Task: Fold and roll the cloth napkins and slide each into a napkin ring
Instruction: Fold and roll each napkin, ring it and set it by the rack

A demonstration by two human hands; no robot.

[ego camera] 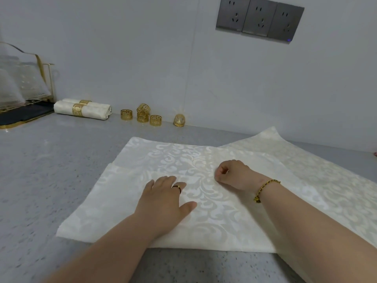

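Note:
A cream damask napkin, folded over, lies on the grey counter in front of me. My left hand rests flat on its middle with fingers straight. My right hand sits on the napkin just to the right, fingers curled into a loose fist; whether it pinches the cloth I cannot tell. Another napkin lies beneath and to the right. Several gold napkin rings stand by the back wall. Two rolled napkins in gold rings lie at the back left.
A glass rack with a gold frame stands on a dark tray at the far left. Wall sockets are mounted above on the white wall. Grey counter spreads to the left of the napkin.

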